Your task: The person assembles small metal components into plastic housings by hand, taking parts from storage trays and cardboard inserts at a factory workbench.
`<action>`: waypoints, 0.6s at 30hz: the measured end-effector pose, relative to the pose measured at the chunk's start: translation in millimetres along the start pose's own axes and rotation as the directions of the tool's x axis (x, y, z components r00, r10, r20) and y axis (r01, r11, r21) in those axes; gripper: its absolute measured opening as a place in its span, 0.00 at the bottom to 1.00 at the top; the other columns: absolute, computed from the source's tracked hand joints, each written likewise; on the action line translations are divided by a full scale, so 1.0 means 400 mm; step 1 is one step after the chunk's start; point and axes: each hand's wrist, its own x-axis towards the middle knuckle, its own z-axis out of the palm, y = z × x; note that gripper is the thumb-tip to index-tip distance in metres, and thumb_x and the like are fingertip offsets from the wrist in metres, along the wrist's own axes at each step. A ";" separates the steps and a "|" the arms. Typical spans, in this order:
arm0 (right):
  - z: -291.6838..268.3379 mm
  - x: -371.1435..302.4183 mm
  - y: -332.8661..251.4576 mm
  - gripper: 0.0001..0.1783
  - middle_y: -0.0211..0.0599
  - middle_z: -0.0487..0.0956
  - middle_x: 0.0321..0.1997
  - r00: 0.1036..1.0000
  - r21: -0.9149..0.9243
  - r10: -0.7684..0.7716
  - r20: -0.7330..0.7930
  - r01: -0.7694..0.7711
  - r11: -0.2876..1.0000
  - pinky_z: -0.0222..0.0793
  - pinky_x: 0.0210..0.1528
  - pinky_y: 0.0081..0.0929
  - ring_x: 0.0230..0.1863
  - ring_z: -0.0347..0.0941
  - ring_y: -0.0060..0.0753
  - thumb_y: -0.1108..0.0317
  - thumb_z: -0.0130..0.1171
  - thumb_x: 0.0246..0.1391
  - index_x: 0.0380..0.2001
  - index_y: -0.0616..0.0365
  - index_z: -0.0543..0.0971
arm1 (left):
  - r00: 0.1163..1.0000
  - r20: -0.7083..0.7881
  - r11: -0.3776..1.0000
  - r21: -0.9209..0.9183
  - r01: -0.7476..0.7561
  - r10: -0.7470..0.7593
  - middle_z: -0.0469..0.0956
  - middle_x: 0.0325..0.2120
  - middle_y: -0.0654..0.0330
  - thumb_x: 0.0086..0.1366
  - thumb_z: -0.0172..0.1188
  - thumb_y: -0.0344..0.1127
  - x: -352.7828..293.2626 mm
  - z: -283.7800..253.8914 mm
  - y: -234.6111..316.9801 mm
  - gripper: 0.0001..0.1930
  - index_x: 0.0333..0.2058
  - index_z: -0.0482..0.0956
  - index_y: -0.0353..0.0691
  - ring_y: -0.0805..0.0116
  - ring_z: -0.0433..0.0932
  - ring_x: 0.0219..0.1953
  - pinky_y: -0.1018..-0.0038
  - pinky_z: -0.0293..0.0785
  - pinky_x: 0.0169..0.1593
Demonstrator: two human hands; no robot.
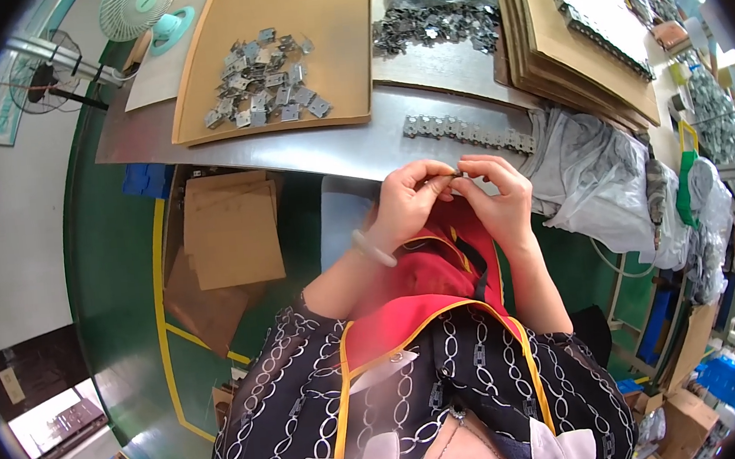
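My left hand (404, 202) and my right hand (504, 196) meet at the near edge of the metal table, above my red apron. Both are closed in a pinch, fingertips almost touching. Between them is a small metal piece (459, 173), mostly covered by the fingers, so its shape cannot be made out. Just beyond my right hand, a row of small metal brackets (468, 132) lies side by side on the table (334, 152). Farther left, a loose heap of similar silver brackets (263, 86) rests in a shallow cardboard tray (313, 11).
Dark metal parts (437, 27) are piled at the back. Stacked cardboard sheets (557, 47) with a metal-part tray (598, 13) on top stand at right. Plastic bags (594, 166) hang over the right edge. A fan (137, 9) stands back left; cardboard (232, 232) sits below the table.
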 end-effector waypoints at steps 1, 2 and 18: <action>0.001 -0.005 0.007 0.13 0.39 0.87 0.38 0.999 -0.015 0.031 0.012 -0.031 0.999 0.77 0.41 0.27 0.36 0.83 0.30 0.75 0.74 0.46 0.38 0.60 0.86 | 1.000 -0.008 1.000 0.003 -0.003 0.003 0.84 0.33 0.60 0.71 0.61 0.24 -0.001 -0.004 0.004 0.05 0.43 0.83 0.31 0.75 0.83 0.35 0.79 0.82 0.41; 0.002 -0.010 0.012 0.13 0.40 0.87 0.38 0.998 -0.030 0.063 0.025 -0.063 0.998 0.78 0.41 0.28 0.35 0.83 0.32 0.75 0.75 0.45 0.36 0.60 0.85 | 0.999 0.006 0.988 0.142 -0.052 0.052 0.83 0.34 0.60 0.71 0.60 0.23 -0.002 -0.006 0.011 0.05 0.43 0.83 0.31 0.74 0.83 0.35 0.79 0.82 0.41; 0.026 -0.045 0.035 0.17 0.33 0.88 0.38 0.960 0.109 0.279 0.018 -0.279 0.954 0.74 0.42 0.21 0.37 0.80 0.18 0.78 0.72 0.51 0.44 0.62 0.79 | 0.970 -0.040 -0.146 0.986 0.077 0.241 0.84 0.31 0.46 0.59 0.71 0.40 0.261 -0.404 0.198 0.14 0.37 0.85 0.36 0.45 0.84 0.39 0.56 0.80 0.43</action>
